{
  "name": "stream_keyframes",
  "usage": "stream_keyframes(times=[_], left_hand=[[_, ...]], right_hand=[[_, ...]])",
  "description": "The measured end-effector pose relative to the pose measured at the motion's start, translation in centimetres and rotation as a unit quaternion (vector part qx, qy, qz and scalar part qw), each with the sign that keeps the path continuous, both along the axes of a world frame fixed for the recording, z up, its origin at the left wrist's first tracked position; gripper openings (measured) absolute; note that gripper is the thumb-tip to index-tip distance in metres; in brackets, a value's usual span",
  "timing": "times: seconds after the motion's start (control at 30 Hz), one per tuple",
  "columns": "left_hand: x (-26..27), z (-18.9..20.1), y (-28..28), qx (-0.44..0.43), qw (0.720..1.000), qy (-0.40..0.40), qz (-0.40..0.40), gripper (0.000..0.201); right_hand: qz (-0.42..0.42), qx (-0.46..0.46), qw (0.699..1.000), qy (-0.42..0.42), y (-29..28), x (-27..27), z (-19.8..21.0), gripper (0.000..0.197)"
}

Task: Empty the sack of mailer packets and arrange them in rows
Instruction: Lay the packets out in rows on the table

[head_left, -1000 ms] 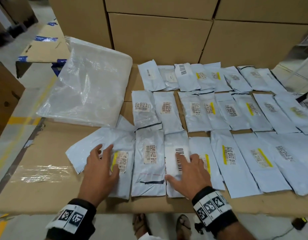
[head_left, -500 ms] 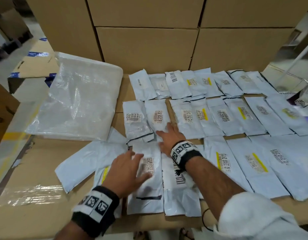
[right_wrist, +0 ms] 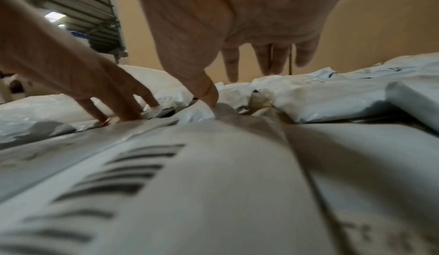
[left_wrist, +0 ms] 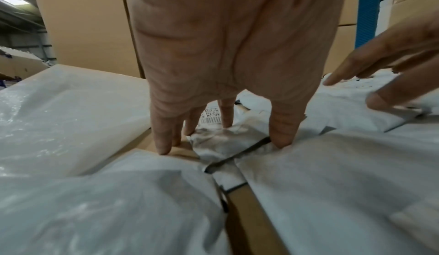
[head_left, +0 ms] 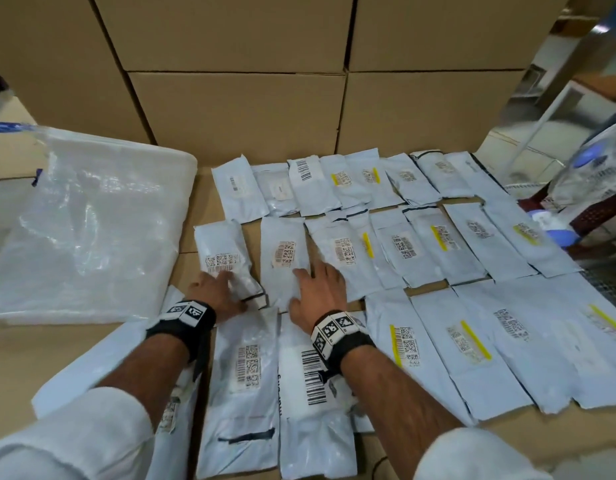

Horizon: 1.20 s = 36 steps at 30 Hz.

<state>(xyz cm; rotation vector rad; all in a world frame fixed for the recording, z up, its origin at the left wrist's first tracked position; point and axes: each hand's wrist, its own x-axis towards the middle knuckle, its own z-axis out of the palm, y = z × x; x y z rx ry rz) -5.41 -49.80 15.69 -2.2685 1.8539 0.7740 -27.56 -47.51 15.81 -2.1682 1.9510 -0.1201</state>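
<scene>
Several white mailer packets lie in three rows on the cardboard surface (head_left: 57,344). My left hand (head_left: 214,289) rests with straight fingers on the leftmost middle-row packet (head_left: 221,251), whose crumpled near end (left_wrist: 221,142) sits between the left fingers (left_wrist: 164,137). My right hand (head_left: 317,289) lies flat on the neighbouring middle-row packet (head_left: 284,251), thumb pressing its near edge (right_wrist: 209,94). Below my wrists lie a front-row packet with a label (head_left: 244,375) and one with a large barcode (head_left: 310,375). The clear plastic sack (head_left: 81,233) lies flat at the left.
Stacked brown cartons (head_left: 237,109) form a wall right behind the back row. A further packet (head_left: 102,358) lies askew under my left forearm. At the far right stands a dark stool with a bagged bundle (head_left: 590,188). The near edge of the surface runs below the front row.
Both hands moved forward from the front row to the middle row. The left hand left the front labelled packet and now rests on the leftmost middle packet, which has shifted left, opening a gap.
</scene>
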Motion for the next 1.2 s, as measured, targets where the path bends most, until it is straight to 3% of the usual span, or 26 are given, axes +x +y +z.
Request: stream_keyframes(times=[0.1,0.5,0.57,0.67,0.73,0.8,1.07,1.2], left_hand=[[-0.1,-0.6,0.2,-0.022,1.000,0.000,-0.005,0.077],[-1.6,0.5,0.5,-0.035,0.998,0.034,-0.032,0.059],[-1.8,0.7,0.4,-0.044,0.998,0.037,-0.026,0.067],[-2.4,0.8,0.2,-0.066,0.997,0.039,-0.015,0.095],[-3.1,0.7,0.1,-0.074,0.996,0.028,-0.033,0.099],[-3.7,0.5,0.0,-0.074,0.995,0.009,-0.067,0.102],[-5.1,-0.5,-0.2,-0.086,0.994,-0.020,-0.067,0.093],[-5.6,-0.6,-0.1,-0.092,0.993,-0.017,-0.068,0.088]], right_hand=[[-0.045,0.042,0.998,0.007,-0.6,-1.6,-0.5,0.074],[0.032,0.113,0.992,-0.050,-1.7,-2.2,-0.3,0.086],[0.020,0.085,0.993,-0.074,-1.7,-2.5,0.1,0.084],[-0.085,-0.019,0.995,-0.047,-2.0,-3.5,0.4,0.075],[-0.125,0.005,0.992,-0.015,-2.2,-4.3,0.1,0.074],[-0.109,0.067,0.992,-0.001,-2.3,-5.0,-0.4,0.078],[-0.033,0.099,0.994,-0.038,-2.5,-5.7,-0.4,0.080],[-0.059,0.029,0.996,-0.052,-2.3,-7.0,0.1,0.073]])
